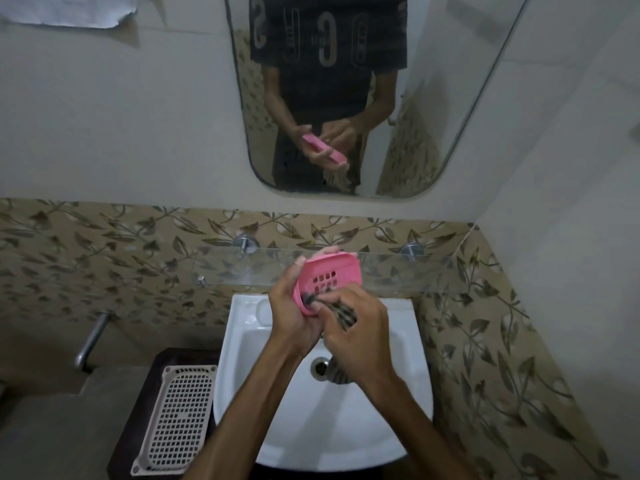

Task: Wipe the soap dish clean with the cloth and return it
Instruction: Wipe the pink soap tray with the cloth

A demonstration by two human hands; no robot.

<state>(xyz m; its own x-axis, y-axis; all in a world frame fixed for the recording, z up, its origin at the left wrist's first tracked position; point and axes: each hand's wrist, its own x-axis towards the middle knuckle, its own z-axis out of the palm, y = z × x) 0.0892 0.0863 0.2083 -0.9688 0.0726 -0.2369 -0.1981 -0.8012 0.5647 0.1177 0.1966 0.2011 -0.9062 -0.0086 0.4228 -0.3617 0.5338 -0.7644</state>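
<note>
1. Left hand (294,320) grips the pink slotted plastic soap dish (325,280), tilted above the white ceramic basin's (408,341) back rim.
2. Right hand (360,337) is clamped on the dark striped cloth (344,315), pressing it against the dish's lower edge.
3. Glass shelf (398,268) is just behind.

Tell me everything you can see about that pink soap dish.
The soap dish looks like pink plastic, rectangular with rounded corners, a raised rim and a grid of square drain holes in its floor. It is tilted, inner side toward the camera, held above the white sink in front of the glass shelf. The left hand grips its edge; the right hand presses a dark striped cloth into its lower corner.
</note>
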